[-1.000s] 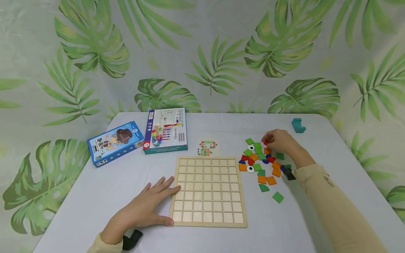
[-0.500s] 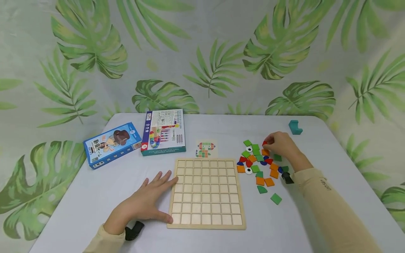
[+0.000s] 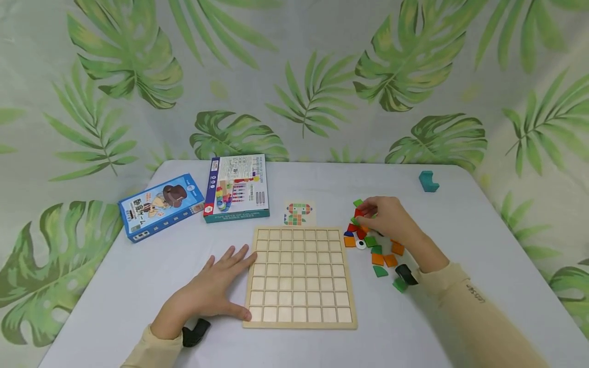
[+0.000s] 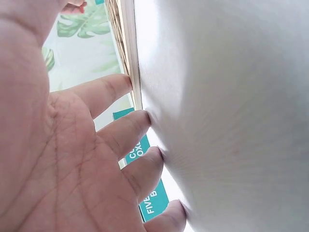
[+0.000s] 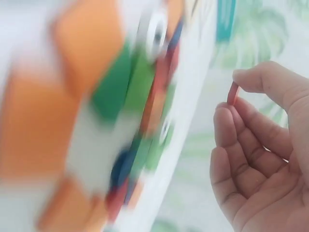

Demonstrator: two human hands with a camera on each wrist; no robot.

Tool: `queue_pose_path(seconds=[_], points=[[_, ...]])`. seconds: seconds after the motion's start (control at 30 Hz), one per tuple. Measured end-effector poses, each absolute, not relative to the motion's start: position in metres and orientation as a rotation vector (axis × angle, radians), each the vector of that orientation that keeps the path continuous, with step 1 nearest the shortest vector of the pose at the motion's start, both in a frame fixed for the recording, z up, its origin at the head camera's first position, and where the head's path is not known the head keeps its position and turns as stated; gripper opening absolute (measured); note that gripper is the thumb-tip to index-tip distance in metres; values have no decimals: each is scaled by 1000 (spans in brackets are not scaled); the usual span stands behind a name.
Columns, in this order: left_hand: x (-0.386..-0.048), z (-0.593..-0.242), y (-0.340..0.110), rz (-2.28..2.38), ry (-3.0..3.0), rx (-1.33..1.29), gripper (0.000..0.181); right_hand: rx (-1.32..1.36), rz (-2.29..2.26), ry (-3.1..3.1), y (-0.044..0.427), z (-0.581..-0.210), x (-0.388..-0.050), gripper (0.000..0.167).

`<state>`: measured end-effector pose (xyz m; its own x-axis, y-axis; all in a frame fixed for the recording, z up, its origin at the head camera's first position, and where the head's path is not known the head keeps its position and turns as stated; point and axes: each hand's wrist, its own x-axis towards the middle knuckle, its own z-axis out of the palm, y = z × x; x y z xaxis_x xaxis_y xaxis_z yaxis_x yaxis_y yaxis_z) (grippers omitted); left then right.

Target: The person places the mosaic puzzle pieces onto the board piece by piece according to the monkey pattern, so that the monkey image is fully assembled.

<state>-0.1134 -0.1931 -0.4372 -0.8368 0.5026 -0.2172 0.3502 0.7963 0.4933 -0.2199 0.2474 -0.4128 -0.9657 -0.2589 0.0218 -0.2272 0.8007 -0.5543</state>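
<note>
My right hand [image 3: 391, 220] is raised over the heap of coloured tiles on the right. Between thumb and index finger it pinches a thin red tile [image 5: 232, 94], seen edge-on in the right wrist view, so its outline is unclear. Under and around that hand lie orange tiles [image 3: 377, 259], green tiles [image 3: 370, 241], a blue piece and a white eye tile [image 3: 361, 244]; the hand hides several others. My left hand [image 3: 207, 294] lies with fingers spread at the left side of the wooden grid board [image 3: 299, 325], thumb and index fingertip touching its frame.
A small pattern card [image 3: 299, 213] lies behind the board. Farther left stand a blue box [image 3: 161, 207] and a white-and-teal box [image 3: 236, 189]. A teal block [image 3: 428, 182] sits near the table's back right. A leaf-print cloth [image 3: 303, 92] hangs behind.
With the red tile pinched, my right hand has moved left from the heap's far right side to over its left part. My left hand has stayed at the board.
</note>
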Motion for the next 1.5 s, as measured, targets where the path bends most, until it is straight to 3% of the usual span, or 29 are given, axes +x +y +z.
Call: queue_pose_path(seconds=[0.17, 0.5, 1.2, 1.5], points=[[-114, -437, -193, 632, 2657, 662, 127, -544, -913, 2873, 213, -414, -204, 22], [-113, -437, -193, 640, 2660, 659, 126, -568, -825, 2807, 176, -425, -188, 21], [-114, -440, -193, 635, 2650, 636, 127, -627, -782, 2826, 163, -434, -184, 15], [-114, -439, -193, 636, 2651, 632, 127, -637, -766, 2818, 162, -434, -186, 20]])
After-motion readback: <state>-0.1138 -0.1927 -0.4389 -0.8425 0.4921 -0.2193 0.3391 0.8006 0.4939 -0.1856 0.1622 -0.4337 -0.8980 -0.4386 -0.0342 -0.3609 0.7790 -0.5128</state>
